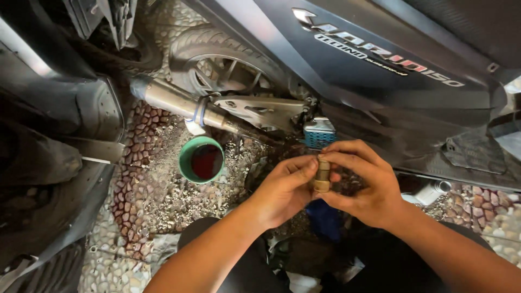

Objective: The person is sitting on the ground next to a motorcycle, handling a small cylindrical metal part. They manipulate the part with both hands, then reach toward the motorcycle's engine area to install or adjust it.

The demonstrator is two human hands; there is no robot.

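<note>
Brass fitting (pixel 322 175) upright, pinched betw. both hands.
Left hand (pixel 282 190) & right hand (pixel 361 182) both pinch it, equally near; long axis vertical.

The small ribbed cylinder (pixel 322 174) is dull brass-tan with darker grooves. The round cup (pixel 201 159) has a green rim and holds dark red liquid. The exhaust pipe (pixel 179 103) is brushed silver-grey with a blue band. The scooter body panel (pixel 374 70) is dark blue-grey with white and red lettering. The pebble floor (pixel 146 179) mixes reddish-brown, cream and grey stones. The ribbed footrest (pixel 319 133) is light blue.
</note>
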